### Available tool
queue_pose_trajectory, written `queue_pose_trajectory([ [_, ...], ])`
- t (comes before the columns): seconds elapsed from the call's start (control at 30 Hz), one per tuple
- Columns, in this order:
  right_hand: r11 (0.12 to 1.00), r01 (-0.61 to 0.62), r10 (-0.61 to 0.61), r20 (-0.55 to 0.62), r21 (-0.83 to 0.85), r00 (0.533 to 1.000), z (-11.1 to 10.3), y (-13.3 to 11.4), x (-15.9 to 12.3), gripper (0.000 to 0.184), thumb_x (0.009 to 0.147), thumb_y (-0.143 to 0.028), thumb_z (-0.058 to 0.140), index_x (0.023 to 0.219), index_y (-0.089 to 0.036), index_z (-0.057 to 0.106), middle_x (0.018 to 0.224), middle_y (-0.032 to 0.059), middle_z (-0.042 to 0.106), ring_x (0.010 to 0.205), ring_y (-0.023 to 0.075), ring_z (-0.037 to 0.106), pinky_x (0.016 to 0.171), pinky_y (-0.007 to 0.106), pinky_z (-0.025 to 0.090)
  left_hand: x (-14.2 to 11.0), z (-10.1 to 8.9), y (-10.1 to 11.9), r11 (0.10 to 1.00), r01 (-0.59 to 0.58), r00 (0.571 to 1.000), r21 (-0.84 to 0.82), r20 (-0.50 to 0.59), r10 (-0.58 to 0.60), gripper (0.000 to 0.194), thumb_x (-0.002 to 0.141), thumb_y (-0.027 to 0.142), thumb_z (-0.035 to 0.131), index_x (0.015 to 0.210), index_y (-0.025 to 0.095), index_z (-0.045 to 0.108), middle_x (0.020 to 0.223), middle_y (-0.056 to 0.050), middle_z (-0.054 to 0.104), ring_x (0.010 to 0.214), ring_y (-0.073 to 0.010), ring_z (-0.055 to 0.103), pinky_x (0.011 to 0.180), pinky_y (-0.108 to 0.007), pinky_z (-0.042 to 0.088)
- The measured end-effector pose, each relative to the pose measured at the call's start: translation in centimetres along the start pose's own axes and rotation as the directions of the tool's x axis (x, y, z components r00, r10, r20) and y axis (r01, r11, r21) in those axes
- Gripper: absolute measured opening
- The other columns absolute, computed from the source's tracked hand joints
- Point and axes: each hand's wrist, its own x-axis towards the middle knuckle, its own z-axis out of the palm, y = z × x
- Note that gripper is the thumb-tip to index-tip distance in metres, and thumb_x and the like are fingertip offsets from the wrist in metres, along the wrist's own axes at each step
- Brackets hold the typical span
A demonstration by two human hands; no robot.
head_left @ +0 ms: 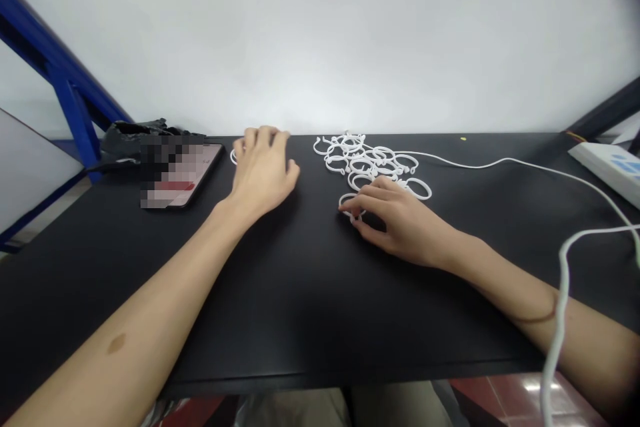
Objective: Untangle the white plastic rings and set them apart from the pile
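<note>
My right hand (400, 220) is low over the black table, thumb and fingertips pinching a white plastic curtain ring (341, 200) that lies at the near edge of a pile. The pile of white curtain rings (363, 163), open loops with small knobbed ends, spreads just beyond that hand. Farther left, my left hand (263, 170) hovers palm down with its thumb apart and fingers loosely bent. Another white ring (233, 157) peeks out beside its fingers; the hand hides most of it, and no grip on it shows.
A phone (200, 170), partly blurred out, lies at the left by crumpled black plastic (130, 140). A white cable (500, 161) runs right from behind the pile; a thicker one (563, 293) hangs before my right forearm. A white box (607, 163) sits at the right edge.
</note>
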Motion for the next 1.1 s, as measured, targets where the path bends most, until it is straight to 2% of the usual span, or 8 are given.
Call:
queue_pose_trajectory([
  [0.07, 1.0, 0.015, -0.015, -0.006, -0.003, 1.0, 0.1, 0.1, 0.0, 0.023, 0.092, -0.016, 0.052, 0.11, -0.02, 0.066, 0.09, 0.0081, 0.067, 0.086, 0.0227, 0.051, 0.081, 0.038, 0.047, -0.2, -0.4, 1.3, 0.976, -0.165, 0.981, -0.14, 0.078, 0.177, 0.044, 0.087, 0.021, 0.049, 0.13, 0.014, 0.053, 0.129, -0.016, 0.057, 0.12, -0.0359, 0.046, 0.099, -0.053, 0.04],
  [0.17, 0.999, 0.036, -0.037, -0.032, -0.007, 0.999, 0.2, 0.4, -0.1, 0.027, 0.092, -0.011, 0.049, 0.11, -0.021, 0.065, 0.093, 0.0076, 0.067, 0.085, 0.0219, 0.052, 0.079, 0.036, 0.048, -0.8, -0.9, 2.9, 0.878, -0.36, 0.884, -0.315, 0.185, 0.428, 0.047, 0.086, 0.015, 0.048, 0.133, 0.017, 0.052, 0.13, -0.01, 0.058, 0.118, -0.0272, 0.048, 0.102, -0.043, 0.042],
  [0.23, 0.999, 0.046, -0.046, -0.066, -0.004, 0.997, 0.3, 0.5, -0.2, 0.029, 0.091, -0.008, 0.048, 0.109, -0.021, 0.065, 0.095, 0.0073, 0.067, 0.086, 0.0215, 0.053, 0.079, 0.036, 0.049, -1.2, -1.1, 3.5, 0.836, -0.39, 0.832, -0.387, 0.242, 0.5, 0.049, 0.085, 0.014, 0.049, 0.133, 0.017, 0.052, 0.128, -0.009, 0.06, 0.115, -0.0251, 0.051, 0.103, -0.041, 0.042],
  [0.33, 0.998, 0.049, -0.045, -0.126, 0.026, 0.991, 0.2, 0.7, -0.2, 0.029, 0.092, -0.009, 0.045, 0.107, -0.023, 0.065, 0.1, 0.0071, 0.068, 0.09, 0.0211, 0.057, 0.078, 0.035, 0.051, -1.5, -1.2, 3.7, 0.819, -0.363, 0.804, -0.445, 0.295, 0.517, 0.048, 0.085, 0.019, 0.053, 0.133, 0.018, 0.053, 0.124, -0.008, 0.063, 0.113, -0.0251, 0.054, 0.101, -0.041, 0.043],
  [0.53, 0.996, 0.043, -0.026, -0.202, 0.082, 0.979, 0.2, 0.5, -0.2, 0.025, 0.096, -0.014, 0.045, 0.105, -0.025, 0.065, 0.101, 0.006, 0.068, 0.093, 0.0192, 0.062, 0.08, 0.034, 0.053, -1.2, -1.1, 3.6, 0.809, -0.35, 0.809, -0.473, 0.282, 0.515, 0.042, 0.09, 0.036, 0.058, 0.129, 0.022, 0.057, 0.115, -0.006, 0.068, 0.108, -0.0248, 0.057, 0.095, -0.04, 0.045],
  [0.67, 0.991, -0.056, 0.087, -0.28, 0.118, 0.956, -0.1, 0.0, 0.0, 0.026, 0.092, -0.01, 0.047, 0.108, -0.024, 0.063, 0.105, 0.0064, 0.066, 0.093, 0.0182, 0.063, 0.08, 0.032, 0.053, -1.2, -1.2, 3.8, 0.828, -0.34, 0.844, -0.446, 0.243, 0.478, 0.034, 0.091, 0.039, 0.056, 0.119, 0.021, 0.062, 0.099, -0.005, 0.068, 0.095, -0.0226, 0.058, 0.087, -0.037, 0.046],
  [0.87, 0.957, -0.192, 0.242, -0.235, 0.216, 0.941, -0.1, -0.4, 0.0, 0.028, 0.087, -0.013, 0.056, 0.113, -0.02, 0.061, 0.099, 0.0057, 0.066, 0.085, 0.0173, 0.064, 0.076, 0.031, 0.053, -1.2, -1.4, 4.0, 0.867, -0.325, 0.89, -0.378, 0.188, 0.416, 0.034, 0.089, 0.048, 0.058, 0.108, 0.02, 0.065, 0.088, -0.004, 0.064, 0.085, -0.022, 0.058, 0.082, -0.036, 0.045],
  [1.1, 0.938, -0.225, 0.293, -0.257, 0.264, 0.921, 0.2, -0.4, 0.0, 0.018, 0.092, -0.021, 0.056, 0.108, -0.023, 0.063, 0.097, 0.0021, 0.072, 0.081, 0.0157, 0.067, 0.074, 0.029, 0.053, -1.1, -1.4, 4.0, 0.876, -0.308, 0.894, -0.371, 0.2, 0.4, 0.034, 0.088, 0.051, 0.058, 0.102, 0.02, 0.065, 0.087, -0.004, 0.062, 0.08, -0.021, 0.057, 0.077, -0.035, 0.044],
])
